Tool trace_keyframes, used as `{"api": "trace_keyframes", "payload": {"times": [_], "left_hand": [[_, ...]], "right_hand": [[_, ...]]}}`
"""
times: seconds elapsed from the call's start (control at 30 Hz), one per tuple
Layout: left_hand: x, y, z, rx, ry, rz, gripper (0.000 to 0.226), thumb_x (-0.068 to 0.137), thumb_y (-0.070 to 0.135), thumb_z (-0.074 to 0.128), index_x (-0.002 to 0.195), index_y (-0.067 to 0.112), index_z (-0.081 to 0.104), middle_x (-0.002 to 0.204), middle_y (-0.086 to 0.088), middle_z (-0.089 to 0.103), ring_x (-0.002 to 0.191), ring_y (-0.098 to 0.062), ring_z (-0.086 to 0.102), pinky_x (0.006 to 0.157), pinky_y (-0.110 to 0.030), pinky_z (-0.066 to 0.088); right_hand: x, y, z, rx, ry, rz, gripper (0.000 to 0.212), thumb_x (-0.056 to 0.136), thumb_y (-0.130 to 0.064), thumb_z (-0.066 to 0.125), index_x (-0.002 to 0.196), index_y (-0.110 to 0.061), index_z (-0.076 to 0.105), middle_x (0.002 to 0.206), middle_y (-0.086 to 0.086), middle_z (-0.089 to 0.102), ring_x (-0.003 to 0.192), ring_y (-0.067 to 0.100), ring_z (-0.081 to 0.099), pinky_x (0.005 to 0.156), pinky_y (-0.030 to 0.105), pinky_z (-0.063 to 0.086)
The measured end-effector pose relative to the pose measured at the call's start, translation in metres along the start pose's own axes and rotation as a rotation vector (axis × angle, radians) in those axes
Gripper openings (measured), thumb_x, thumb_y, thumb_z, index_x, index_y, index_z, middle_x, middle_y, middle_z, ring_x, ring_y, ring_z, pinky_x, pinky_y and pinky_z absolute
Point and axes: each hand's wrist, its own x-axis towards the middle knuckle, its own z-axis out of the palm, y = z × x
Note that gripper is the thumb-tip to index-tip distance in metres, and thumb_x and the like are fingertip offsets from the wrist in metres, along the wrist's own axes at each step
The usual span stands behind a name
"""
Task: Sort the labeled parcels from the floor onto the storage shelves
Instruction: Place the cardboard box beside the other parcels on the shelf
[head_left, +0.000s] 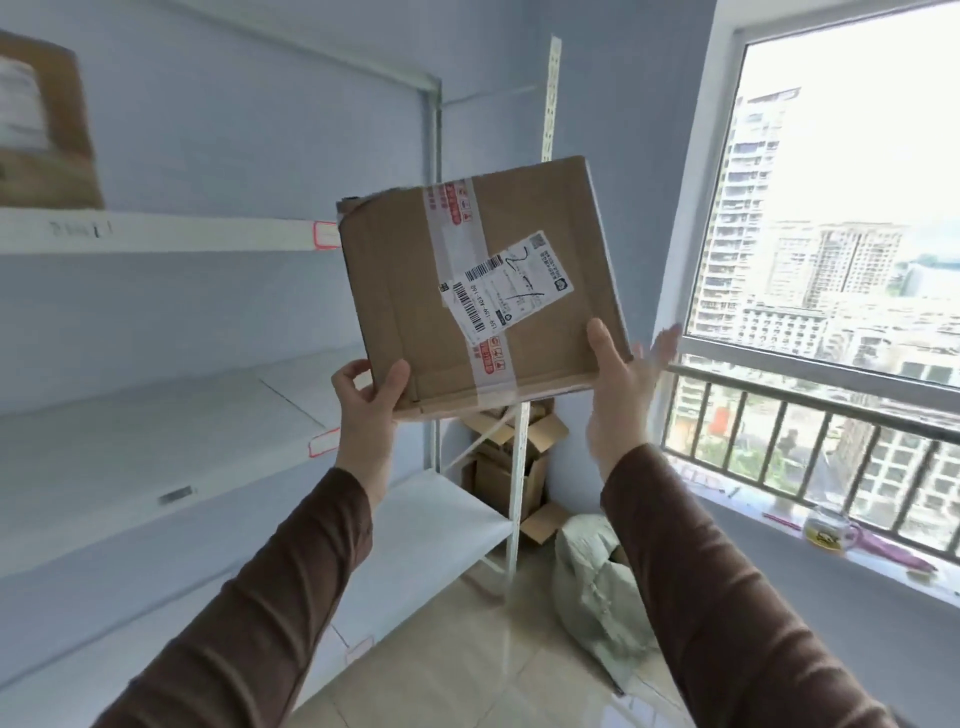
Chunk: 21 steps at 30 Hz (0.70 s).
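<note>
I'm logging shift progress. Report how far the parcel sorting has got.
Done: one brown box already sits on the top shelf. In hand: the labeled parcel, raised, gripped by the left hand, with the right hand at its other corner. Left: a grey bag lies on the floor.

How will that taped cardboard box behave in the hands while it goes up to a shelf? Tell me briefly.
The cardboard box probably stays stiff: its faces look flat and tape wraps it. It seems light for its size, since the left hand pinches one bottom corner and the right hand props the other. With so small a grip, it may tip.
</note>
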Motion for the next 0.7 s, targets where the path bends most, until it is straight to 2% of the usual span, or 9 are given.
{"api": "trace_keyframes", "payload": {"times": [0.1,0.17,0.23,0.3,0.4,0.47,0.53,0.63,0.7], "left_hand": [[0.021,0.001,-0.013,-0.033,0.080,0.044,0.051,0.094,0.042,0.070,0.128,0.025,0.037,0.121,-0.006,0.070,0.110,-0.020,0.070,0.099,-0.036,0.055],[0.035,0.005,-0.019,-0.068,0.111,0.076,0.054,0.089,0.049,0.070,0.126,0.028,0.038,0.122,-0.005,0.069,0.107,-0.015,0.072,0.091,-0.028,0.056],[0.048,0.011,-0.024,-0.085,0.113,0.092,0.055,0.090,0.053,0.068,0.127,0.030,0.035,0.123,-0.001,0.068,0.104,-0.009,0.072,0.081,-0.017,0.056],[0.064,0.018,-0.028,-0.095,0.111,0.097,0.055,0.093,0.051,0.065,0.131,0.029,0.031,0.126,0.000,0.067,0.106,-0.010,0.072,0.082,-0.019,0.058],[0.085,0.035,-0.036,-0.049,0.099,0.079,0.055,0.093,0.048,0.067,0.131,0.032,0.030,0.130,-0.002,0.064,0.113,-0.017,0.068,0.093,-0.028,0.056],[0.101,0.049,-0.047,0.030,0.059,0.061,0.059,0.089,0.051,0.072,0.128,0.033,0.031,0.137,0.001,0.058,0.114,-0.009,0.063,0.085,-0.018,0.050],[0.120,0.069,-0.063,0.111,0.049,0.080,0.069,0.085,0.056,0.075,0.130,0.034,0.028,0.149,0.003,0.043,0.124,-0.009,0.052,0.091,-0.020,0.042],[0.160,0.108,-0.095,0.200,0.174,0.279,0.085,0.083,0.054,0.078,0.143,0.032,0.022,0.158,0.003,0.025,0.144,-0.014,0.031,0.109,-0.031,0.032],[0.187,0.139,-0.114,0.243,0.229,0.411,0.093,0.081,0.052,0.079,0.149,0.030,0.021,0.157,0.005,0.026,0.145,-0.012,0.028,0.107,-0.028,0.031]], "right_hand": [[-0.019,0.032,0.060,0.162,-0.024,0.223,0.127,0.078,-0.048,0.086,0.162,-0.041,-0.009,0.173,-0.007,0.002,0.157,0.016,0.017,0.126,0.045,0.018],[-0.037,0.056,0.103,0.201,-0.206,0.333,0.125,0.078,-0.053,0.085,0.160,-0.046,-0.008,0.172,-0.006,0.013,0.155,0.017,0.025,0.122,0.044,0.021],[-0.053,0.073,0.145,0.223,-0.390,0.388,0.121,0.077,-0.055,0.084,0.160,-0.048,-0.003,0.166,-0.003,0.033,0.149,0.019,0.038,0.123,0.053,0.023],[-0.057,0.080,0.181,0.217,-0.508,0.354,0.110,0.079,-0.052,0.083,0.160,-0.046,0.009,0.154,-0.002,0.051,0.139,0.019,0.051,0.119,0.056,0.032],[-0.047,0.079,0.224,0.284,-0.529,0.251,0.072,0.090,-0.026,0.079,0.148,-0.026,0.038,0.132,0.001,0.068,0.119,0.021,0.068,0.104,0.047,0.055],[-0.031,0.076,0.243,0.319,-0.526,0.233,0.061,0.092,-0.018,0.076,0.144,-0.021,0.044,0.129,0.002,0.069,0.117,0.021,0.070,0.099,0.044,0.058],[-0.009,0.074,0.257,0.307,-0.567,0.198,0.058,0.093,-0.020,0.075,0.144,-0.020,0.046,0.131,0.002,0.069,0.117,0.022,0.069,0.097,0.042,0.059],[0.029,0.071,0.273,0.278,-0.619,0.154,0.052,0.093,-0.023,0.075,0.140,-0.019,0.051,0.110,-0.004,0.071,0.092,0.014,0.069,0.080,0.032,0.060],[0.054,0.070,0.284,0.265,-0.644,0.133,0.049,0.093,-0.024,0.076,0.135,-0.018,0.053,0.098,-0.007,0.068,0.081,0.012,0.063,0.075,0.028,0.058]]}}
